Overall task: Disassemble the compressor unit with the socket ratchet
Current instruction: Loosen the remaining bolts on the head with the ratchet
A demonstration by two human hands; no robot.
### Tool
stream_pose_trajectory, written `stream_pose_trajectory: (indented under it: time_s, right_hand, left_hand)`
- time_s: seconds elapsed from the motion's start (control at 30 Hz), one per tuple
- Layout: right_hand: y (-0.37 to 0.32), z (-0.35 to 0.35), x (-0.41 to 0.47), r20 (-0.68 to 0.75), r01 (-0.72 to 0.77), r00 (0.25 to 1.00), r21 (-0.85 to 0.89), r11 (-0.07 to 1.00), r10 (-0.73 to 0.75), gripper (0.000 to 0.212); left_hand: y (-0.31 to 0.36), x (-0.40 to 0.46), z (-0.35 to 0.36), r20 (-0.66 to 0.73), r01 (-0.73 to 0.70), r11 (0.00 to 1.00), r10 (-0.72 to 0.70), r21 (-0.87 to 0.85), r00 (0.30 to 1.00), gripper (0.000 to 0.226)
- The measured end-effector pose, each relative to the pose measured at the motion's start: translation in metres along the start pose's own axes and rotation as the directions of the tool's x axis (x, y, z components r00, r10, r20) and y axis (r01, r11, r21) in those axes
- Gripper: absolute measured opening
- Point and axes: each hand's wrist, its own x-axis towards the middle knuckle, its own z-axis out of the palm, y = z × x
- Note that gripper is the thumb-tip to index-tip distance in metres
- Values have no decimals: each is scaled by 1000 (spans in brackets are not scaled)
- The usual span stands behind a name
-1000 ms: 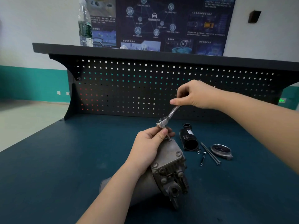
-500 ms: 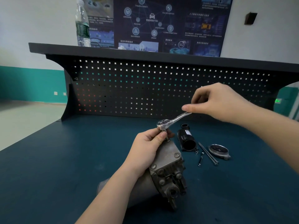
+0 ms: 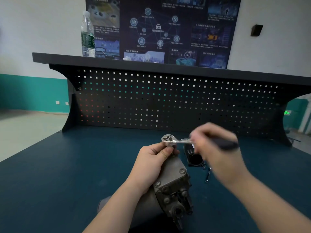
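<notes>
Pinching the ratchet point(image 3: 175, 140) head from below, the left hand point(image 3: 151, 161) has thumb and fingers closed just under the round silver head, which sits on top of the compressor point(image 3: 171, 187). That hand's palm also lies against the compressor's upper left side. At 3 o'clock from the head, the right hand point(image 3: 213, 145) is blurred; it wraps closed around the ratchet's dark handle, which runs out level toward 3 o'clock. The compressor lies tilted on the blue bench point(image 3: 58, 182), its bolted grey end plate facing 5 o'clock. Just behind the right hand, a black tube point(image 3: 193, 158) lies on the bench. At 4 o'clock from it, a small nut point(image 3: 203, 168) and a bolt point(image 3: 207, 176) lie close together.
</notes>
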Motion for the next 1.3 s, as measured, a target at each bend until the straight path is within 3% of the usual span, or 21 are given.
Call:
stream_pose_trajectory:
  time_s: [0.03,0.07,0.1,0.13,0.2,0.27,0.47,0.5,0.57,0.63,0.7,0.77,0.83,0.87,0.9,0.97,1.0,1.03,1.13,1.2,1.3]
  right_hand:
    - [-4,8,-9,117,268,962,-250,930,-246,19]
    - [-6,12,-16,233,450,893,-406,796,-386,22]
    - [-6,15,-20,287,526,850,-467,711,-441,25]
    - [-7,16,-21,275,501,865,-465,730,-419,24]
    - [-8,14,-13,162,313,948,-322,893,-274,19]
    - [-6,16,-2,105,156,985,-215,964,-136,21]
    - [2,24,7,109,319,948,-283,904,-300,28]
    - [6,17,4,61,256,967,-203,945,-249,26]
    - [11,3,5,-54,-68,995,207,976,81,16]
    - [16,-3,12,-7,-287,935,575,766,356,13]
    - [22,-3,19,16,-340,891,685,645,453,19]
    - [20,3,22,-22,-331,881,686,648,473,25]
    - [14,12,16,-147,-234,929,474,849,338,32]
    - [10,18,10,-217,-105,963,256,961,163,33]
    - [7,26,4,-208,88,974,-19,996,-90,34]
    - [3,41,-8,61,442,883,-443,780,-466,30]
    - [3,44,-10,169,538,829,-504,676,-533,29]
    - [2,42,-10,192,547,828,-487,681,-527,28]
    - [6,24,-1,-73,212,971,-166,963,-227,30]
    - [9,17,7,-118,-9,993,14,1000,11,31]
    - [18,13,19,-34,-150,986,274,950,165,31]
  left_hand:
    - [-1,0,-1,15,5,1000,-5,-9,1000,21]
    - [-1,-1,-2,36,13,999,-12,-31,999,15]
    - [-1,-2,-3,59,20,998,-16,-58,998,13]
    - [-1,-3,-4,83,24,996,-17,-82,996,15]
    - [0,-3,-7,133,19,994,-5,-108,991,21]
    - [2,-4,-7,151,20,993,-1,-120,989,21]
    - [1,-3,-4,93,-7,997,14,-82,996,20]
    - [-1,-2,-4,80,-15,997,21,-76,997,21]
    - [-1,-2,-3,58,-19,998,22,-52,998,24]
    - [-1,-2,-4,81,-25,999,29,-40,996,22]
    - [0,-1,-4,115,-27,999,32,-45,993,23]
    - [-2,-1,-4,123,-27,999,31,-37,992,25]
    - [-2,0,-4,84,-41,999,43,-29,996,21]
    - [-4,0,-4,72,-40,999,41,-20,997,20]
    - [-3,-1,-4,69,-49,999,49,-1,996,22]
    - [-1,-4,-5,82,-56,996,50,71,995,37]
    - [-2,-4,-6,79,-65,992,57,106,995,44]
    - [-1,-5,-5,82,-59,993,51,101,995,44]
    - [2,-3,-4,91,-20,1000,21,-10,996,18]
    - [4,-3,-3,99,-4,1000,7,-27,995,27]
    - [2,-2,-4,95,14,999,-10,-38,995,28]
